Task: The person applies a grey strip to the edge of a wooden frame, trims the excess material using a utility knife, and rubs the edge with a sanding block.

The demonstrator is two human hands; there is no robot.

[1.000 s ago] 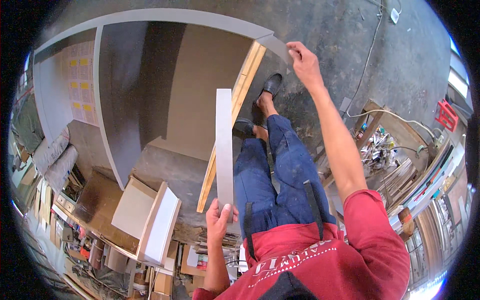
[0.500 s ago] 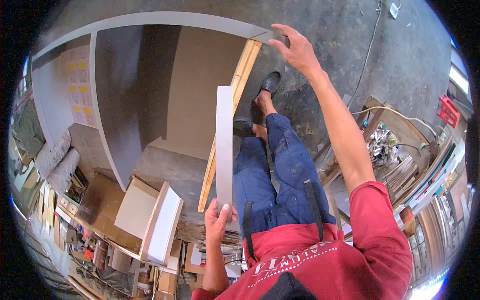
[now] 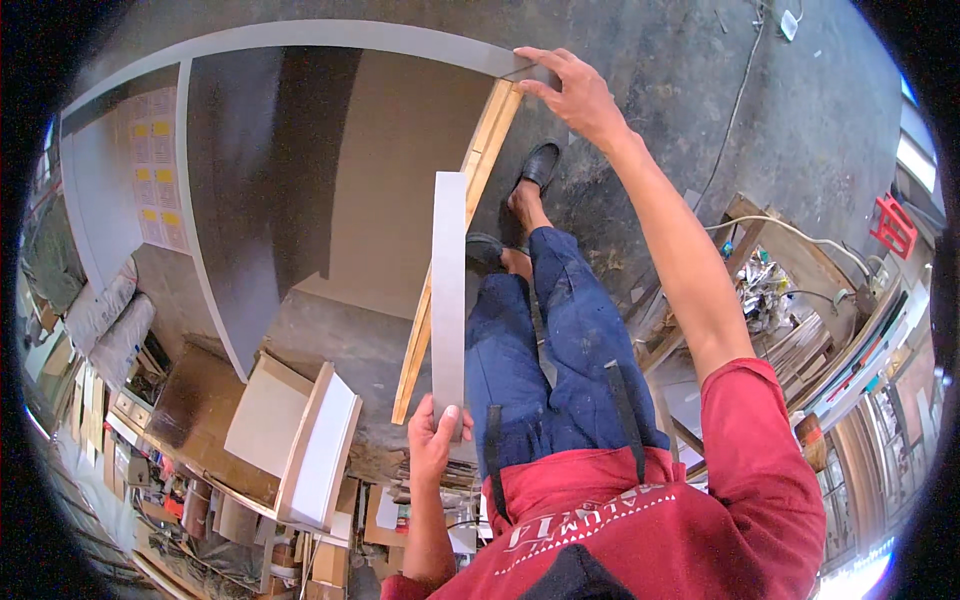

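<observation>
- Narrow grey board strip (image 3: 449, 290): held upright-ish in front of the person, running from the left hand up toward the cabinet's open front; its lower end sits in the hand, over the floor beside the left knee.
- Left hand (image 3: 435, 440): fingers clamped round the strip's lower end, thumb on the near face.
- Right hand (image 3: 575, 90): arm stretched out, fingers together on the top right corner of the big grey cabinet carcass (image 3: 300, 40); looks like a pinch on the panel edge, tho the grip is prob. hard to tell at this bend of the lens.
- Cabinet: lies open toward the person, w/ a vertical divider (image 3: 200, 200) on its left part and a brown back panel (image 3: 400, 170) inside.
- Pale wooden batten (image 3: 455, 260): leans along the cabinet's right edge, just behind the strip.
- Person's feet in black shoes (image 3: 540, 165) stand on the concrete floor (image 3: 700, 90) by the cabinet's right corner.
- White-faced boards (image 3: 325, 450) stacked at lower left; cluttered bench w/ cables (image 3: 770, 290) at right.
</observation>
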